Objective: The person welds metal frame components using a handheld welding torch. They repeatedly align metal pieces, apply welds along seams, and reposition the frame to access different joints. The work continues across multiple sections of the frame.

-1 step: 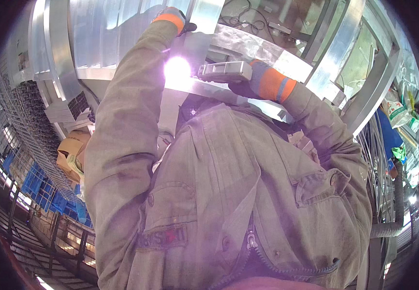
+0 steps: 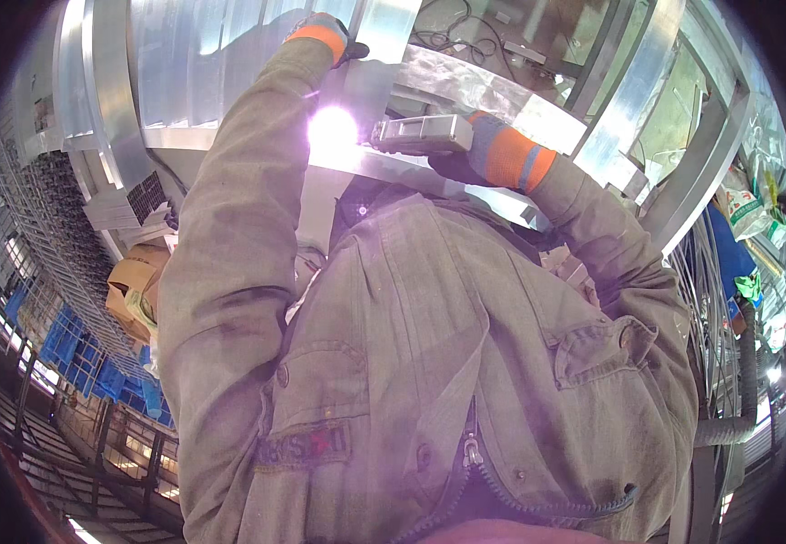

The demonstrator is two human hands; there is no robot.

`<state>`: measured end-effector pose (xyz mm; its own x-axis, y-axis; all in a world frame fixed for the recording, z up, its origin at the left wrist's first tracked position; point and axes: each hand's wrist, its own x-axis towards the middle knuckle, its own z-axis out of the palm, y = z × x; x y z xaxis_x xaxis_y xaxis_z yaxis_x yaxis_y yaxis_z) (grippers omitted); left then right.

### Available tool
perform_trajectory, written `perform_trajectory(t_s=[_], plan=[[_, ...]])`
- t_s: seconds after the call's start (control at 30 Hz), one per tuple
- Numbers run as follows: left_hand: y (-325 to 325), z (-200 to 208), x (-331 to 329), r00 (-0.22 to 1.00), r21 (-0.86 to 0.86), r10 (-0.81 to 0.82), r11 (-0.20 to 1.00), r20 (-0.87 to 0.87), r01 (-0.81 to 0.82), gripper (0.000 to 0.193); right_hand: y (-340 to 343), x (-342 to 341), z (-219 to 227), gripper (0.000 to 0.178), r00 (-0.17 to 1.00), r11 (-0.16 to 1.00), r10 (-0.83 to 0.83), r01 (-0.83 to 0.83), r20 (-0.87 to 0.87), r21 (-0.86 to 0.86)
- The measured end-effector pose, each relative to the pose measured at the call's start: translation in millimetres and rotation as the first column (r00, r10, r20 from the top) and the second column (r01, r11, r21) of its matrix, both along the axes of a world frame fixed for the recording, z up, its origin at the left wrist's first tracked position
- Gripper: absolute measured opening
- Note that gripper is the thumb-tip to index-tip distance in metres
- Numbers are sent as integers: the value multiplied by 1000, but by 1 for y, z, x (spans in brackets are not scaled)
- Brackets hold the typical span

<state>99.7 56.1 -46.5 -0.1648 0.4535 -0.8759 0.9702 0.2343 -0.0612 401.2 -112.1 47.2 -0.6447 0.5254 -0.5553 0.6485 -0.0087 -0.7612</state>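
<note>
My left hand [image 2: 320,34], in a grey glove with an orange cuff, lies at the far edge of the view on a shiny ribbed metal panel [image 2: 175,68]. One dark glove digit stretches out to the right, apart from the rest; the other fingers barely show. My right hand [image 2: 488,152], gloved alike, is closed around the right end of a light grey, box-shaped piece [image 2: 420,134] with ribbed divisions along its side. Its dark palm side shows beneath the piece. Left of the piece, an intense white glare [image 2: 334,136] hides part of the metal work surface.
Metal profiles [image 2: 633,72] frame openings at the far right, with a dark cable [image 2: 465,36] lying beyond them. A cardboard box [image 2: 134,281] and wire mesh racks [image 2: 48,218] stand on the left. Plastic bags [image 2: 742,204] and bundled thin rods [image 2: 706,290] sit on the right.
</note>
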Motion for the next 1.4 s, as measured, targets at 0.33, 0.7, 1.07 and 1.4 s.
perform_trajectory(t_s=[0.33,0.7,1.07,1.4], plan=[[-6,13,9,998,67,-61,996,-34,63,57,2,3,9,31,1000,1000,-8,8,2,26],[1,40,45,962,46,170,985,-215,-164,44,2,4,19,22,995,998,-55,58,-86,26],[-4,-2,1,999,52,-6,999,-37,8,55,3,11,16,27,998,999,-20,23,55,-47],[-5,51,47,977,52,130,991,-167,-123,45,9,15,29,37,994,991,-11,26,113,-130]])
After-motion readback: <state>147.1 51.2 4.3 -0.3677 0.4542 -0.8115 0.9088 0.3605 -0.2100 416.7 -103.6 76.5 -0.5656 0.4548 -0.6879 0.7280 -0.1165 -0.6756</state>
